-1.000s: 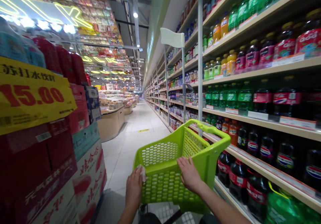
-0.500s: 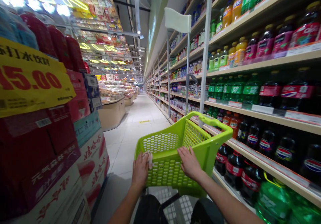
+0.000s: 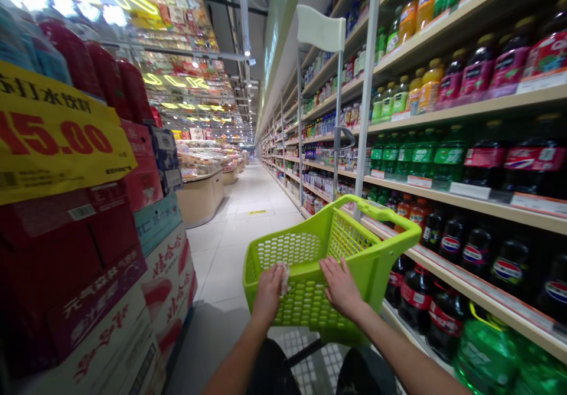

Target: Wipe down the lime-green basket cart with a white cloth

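Note:
A bright green plastic shopping cart (image 3: 376, 274) with perforated basket walls stands side-on before me. My left hand (image 3: 267, 294) is at the near rim towards the left end, fingers closed on a crumpled whitish cloth or tissue (image 3: 284, 278) that is pressed against the rim. Further right along the same rim sits my right hand (image 3: 340, 287), its fingers hooked over the top edge and the thumb side towards the basket. The fingertips of the right hand are partly hidden inside the basket. My dark-clothed knees show below the cart.
Shelves of soda bottles (image 3: 450, 246) line the right side, close to the cart. On the left, stacked drink cartons (image 3: 166, 265) carry a yellow price sign (image 3: 62, 135). A white-tiled aisle (image 3: 239, 194) runs ahead past bulk-food counters (image 3: 201, 194).
My left hand has slid to the right along the rim with the cloth, closer to my right hand. The cart and surroundings have shifted slightly rightward in view.

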{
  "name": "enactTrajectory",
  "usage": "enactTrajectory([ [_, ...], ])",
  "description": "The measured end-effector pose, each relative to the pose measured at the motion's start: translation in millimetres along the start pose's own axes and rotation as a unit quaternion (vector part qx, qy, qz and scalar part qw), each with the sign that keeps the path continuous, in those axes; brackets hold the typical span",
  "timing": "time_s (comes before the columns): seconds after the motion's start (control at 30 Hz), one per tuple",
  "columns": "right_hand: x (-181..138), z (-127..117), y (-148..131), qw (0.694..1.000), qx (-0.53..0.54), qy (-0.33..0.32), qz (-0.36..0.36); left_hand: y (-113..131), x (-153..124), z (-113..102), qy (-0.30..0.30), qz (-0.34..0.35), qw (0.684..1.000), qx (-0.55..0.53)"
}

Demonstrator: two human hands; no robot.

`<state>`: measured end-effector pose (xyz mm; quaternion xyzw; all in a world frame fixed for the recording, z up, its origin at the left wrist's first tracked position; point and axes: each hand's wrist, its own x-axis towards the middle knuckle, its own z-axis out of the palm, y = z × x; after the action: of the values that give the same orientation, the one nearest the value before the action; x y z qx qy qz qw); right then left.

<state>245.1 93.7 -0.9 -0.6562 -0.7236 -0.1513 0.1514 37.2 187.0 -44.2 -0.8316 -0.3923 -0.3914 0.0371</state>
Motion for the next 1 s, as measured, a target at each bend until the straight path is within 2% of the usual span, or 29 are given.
enactTrajectory([
  [0.07,0.5,0.5,-2.1,1.0,0.003,-0.001,0.009,-16.8,-7.7,-6.8,0.026,-0.05,0.998,0.012],
  [0.13,1.2,-0.1,-4.8,1.0,0.006,-0.003,0.02,-11.5,-6.2,-3.6,0.033,-0.066,0.997,0.005],
  [0.23,1.0,-1.9,-6.3,1.0,0.007,-0.004,0.02,30.8,11.2,14.9,-0.008,0.008,0.999,-0.038],
  [0.33,-1.0,-3.3,-3.5,1.0,0.004,-0.007,0.003,65.6,26.6,26.3,-0.024,0.04,0.998,-0.051],
  [0.4,-2.2,-3.2,-1.4,1.0,0.0,-0.007,0.001,61.6,24.8,22.3,-0.022,0.036,0.998,-0.045],
  [0.53,-2.2,-1.4,-2.7,1.0,0.004,-0.005,0.012,7.2,0.0,-0.5,0.003,-0.014,1.0,-0.019],
  [0.6,-1.3,-0.7,-5.9,1.0,0.011,-0.001,0.018,-10.3,-8.4,-6.3,0.024,-0.053,0.998,-0.007],
  [0.67,-0.5,-0.4,-8.8,1.0,0.016,0.004,0.024,-4.7,-7.1,-2.2,0.024,-0.057,0.998,-0.008],
  [0.8,-0.4,-1.1,-9.2,1.0,0.015,0.003,0.018,52.7,16.3,21.9,-0.012,0.041,0.998,-0.043],
  [0.87,-1.1,-1.9,-7.1,1.0,0.01,0.0,0.01,72.4,24.9,28.4,-0.014,0.068,0.997,-0.041],
  [0.93,-1.9,-2.4,-5.1,1.0,0.004,-0.001,0.006,69.1,23.7,26.2,-0.014,0.068,0.997,-0.028],
  [1.0,-2.4,-2.4,-4.6,1.0,0.002,-0.002,0.008,44.1,13.3,15.8,-0.019,0.05,0.998,-0.012],
])
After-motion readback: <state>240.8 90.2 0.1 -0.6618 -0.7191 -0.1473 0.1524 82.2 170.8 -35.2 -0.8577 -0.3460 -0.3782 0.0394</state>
